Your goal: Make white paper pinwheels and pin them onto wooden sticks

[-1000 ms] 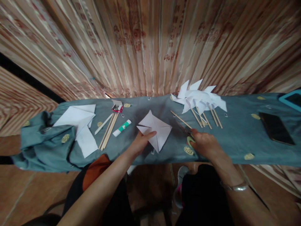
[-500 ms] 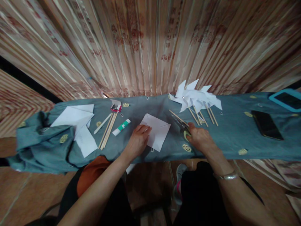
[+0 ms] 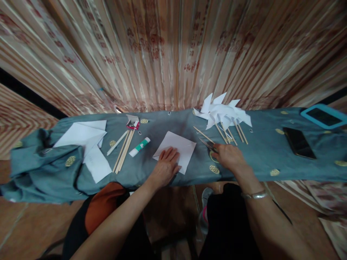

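A square sheet of white paper point(image 3: 180, 144) with fold lines lies on the cloth-covered table, one corner toward me. My left hand point(image 3: 166, 164) rests on its near left part, fingers stretched out flat. To the right, my right hand point(image 3: 230, 156) has its fingers on the scissors point(image 3: 208, 145), whose blades point away to the left and whose yellow-green handle is partly covered. A thin wooden stick point(image 3: 203, 134) lies just beyond the scissors. Behind it rests a pile of white paper pinwheels point(image 3: 223, 111) on wooden sticks.
Left of the paper are a glue stick point(image 3: 139, 146), several wooden sticks point(image 3: 124, 151), a small open box point(image 3: 132, 122) of metal bits and loose white paper sheets point(image 3: 81, 135). At right lie a black phone point(image 3: 299, 142) and a blue-framed device point(image 3: 325, 116). A curtain point(image 3: 173, 54) hangs behind.
My left hand has gone from bent fingers near the paper's left side to lying flat on its near part. The scissors have shifted slightly under my right hand. The view has moved a little.
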